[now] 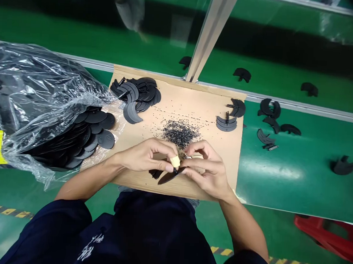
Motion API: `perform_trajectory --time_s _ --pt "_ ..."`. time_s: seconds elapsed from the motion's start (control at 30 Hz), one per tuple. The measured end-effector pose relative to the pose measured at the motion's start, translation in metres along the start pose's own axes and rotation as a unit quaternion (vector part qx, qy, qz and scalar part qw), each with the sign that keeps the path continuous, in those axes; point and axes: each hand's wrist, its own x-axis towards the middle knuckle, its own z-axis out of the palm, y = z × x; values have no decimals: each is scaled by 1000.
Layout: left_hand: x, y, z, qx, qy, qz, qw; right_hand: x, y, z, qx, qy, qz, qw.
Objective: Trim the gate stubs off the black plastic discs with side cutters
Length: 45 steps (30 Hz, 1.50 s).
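A thin black disc (169, 177), tilted edge-on, is held low over the cardboard near my body. My right hand (207, 169) grips it from the right with bent fingers. From the left, my left hand (148, 156) pinches a tiny black piece (175, 170) against the disc's upper edge. A pale yellow covering (175, 161) wraps the tip of my left index finger. Just beyond my fingers lies a scattered heap of tiny black pieces (179, 133). Part of another dark piece (155, 173) shows under my left hand.
A clear plastic bag (45, 82) on the left spills black discs (106, 139). Curved black parts (143, 91) pile on the cardboard sheet (222, 162); others (226, 123) lie at its right and on the green tabletop (294, 185). A metal post (211, 39) stands behind.
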Motion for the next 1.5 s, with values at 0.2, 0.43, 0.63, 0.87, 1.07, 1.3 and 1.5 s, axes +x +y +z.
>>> perform_trajectory --time_s 0.2,0.43,0.63,0.87,1.07,1.3,1.5 --pt "-7 -23 23 -41 159 43 985 -6 8 10 -173 142 -56 973" --pt "-12 -29 22 85 266 41 959 -41 14 -22 -340 -39 71 937" --pt "-11 -32 11 94 254 40 962 -73 23 -16 -468 -148 164 856" --pt "-4 -35 6 108 236 61 964 -44 7 -34 -306 -78 143 938" --pt "-2 -38 4 143 224 72 961 -15 15 -33 -225 -59 50 971" --pt "-1 -42 2 140 208 70 966 -3 26 -28 -294 -77 -10 953" --pt "-1 -44 1 129 195 66 970 0 28 -30 -353 -82 -43 931"
